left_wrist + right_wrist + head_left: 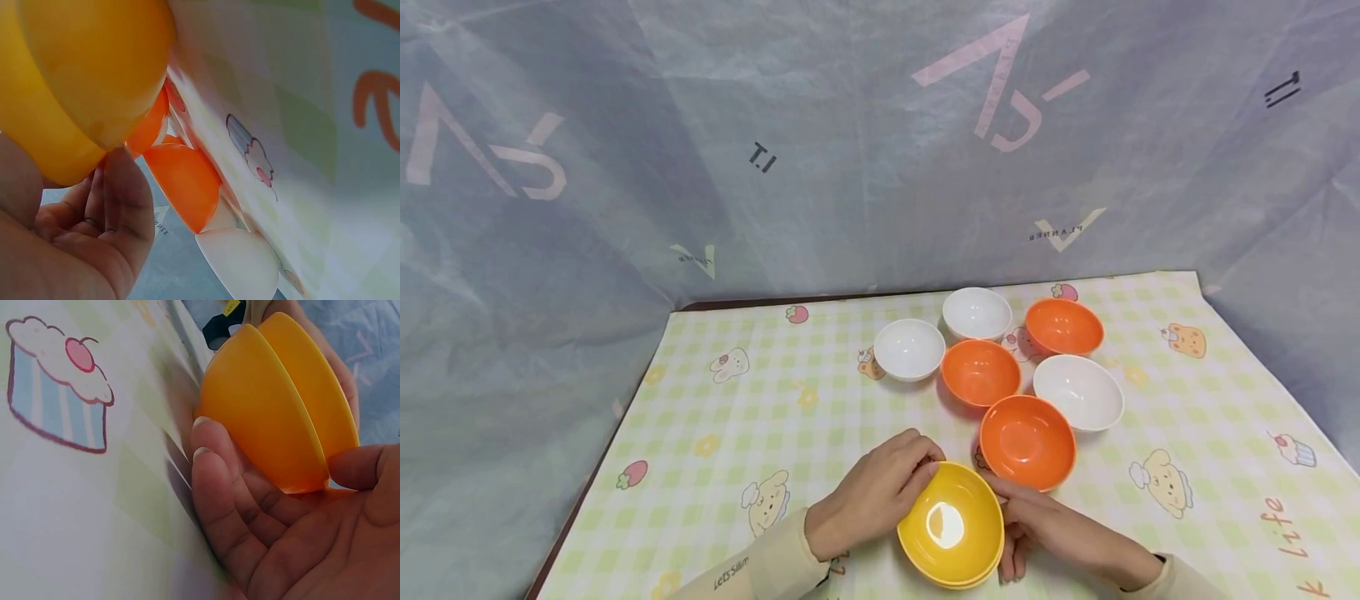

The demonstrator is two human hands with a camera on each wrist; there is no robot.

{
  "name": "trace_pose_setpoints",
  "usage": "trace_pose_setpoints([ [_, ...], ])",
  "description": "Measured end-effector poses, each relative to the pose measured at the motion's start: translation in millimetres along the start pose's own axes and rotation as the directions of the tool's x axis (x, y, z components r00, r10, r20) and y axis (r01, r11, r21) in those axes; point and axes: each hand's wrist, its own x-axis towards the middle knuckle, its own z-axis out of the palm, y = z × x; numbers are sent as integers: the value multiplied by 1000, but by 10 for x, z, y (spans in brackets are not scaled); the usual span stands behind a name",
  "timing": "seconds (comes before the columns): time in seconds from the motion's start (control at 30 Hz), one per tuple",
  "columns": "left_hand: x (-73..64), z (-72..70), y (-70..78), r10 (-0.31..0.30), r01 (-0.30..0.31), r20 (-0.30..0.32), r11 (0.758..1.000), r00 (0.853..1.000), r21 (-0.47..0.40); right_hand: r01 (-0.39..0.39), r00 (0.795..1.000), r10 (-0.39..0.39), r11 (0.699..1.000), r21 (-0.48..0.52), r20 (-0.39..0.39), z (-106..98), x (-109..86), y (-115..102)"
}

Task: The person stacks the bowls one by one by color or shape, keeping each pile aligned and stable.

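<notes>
Two yellow bowls (951, 533) sit one inside the other near the front of the table, and a thin strip of the lower rim shows below the upper one. My left hand (883, 492) pinches the rim of the upper yellow bowl (37, 119) on its far left side, thumb over the edge and fingers outside. On the other side, my right hand (1048, 529) holds the lower yellow bowl (259, 406), its fingers curved along the outer wall and the thumb by the rim. The bowls' undersides are partly hidden by the fingers.
Beyond the hands stand three orange bowls, the nearest orange bowl (1027, 446) close to my right hand. Among them are three white bowls, including a right-hand white bowl (1078, 392). A checked tablecloth (700, 400) covers the table; a grey-blue curtain (850, 167) hangs behind.
</notes>
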Motion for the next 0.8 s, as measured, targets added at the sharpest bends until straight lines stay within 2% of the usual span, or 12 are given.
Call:
trace_pose_setpoints([
  [0.17, 3, 8, -7, 5, -5, 5, 1000, 1000, -2, -26, 1000, 26, 1000, 1, -14, -11, -7, -11],
  [0.33, 2, 20, -13, 1, -1, 14, 1000, 1000, -8, -38, 999, 38, 999, -9, 8, -22, -34, -22],
  [0.63, 2, 36, -15, 18, -18, 7, 1000, 1000, 0, -50, 997, 44, 994, -99, -60, 19, -43, -6],
  [0.8, -4, 53, -17, 18, -18, -1, 1000, 1000, 10, -64, 994, 53, 992, -113, -93, 30, -33, 5],
])
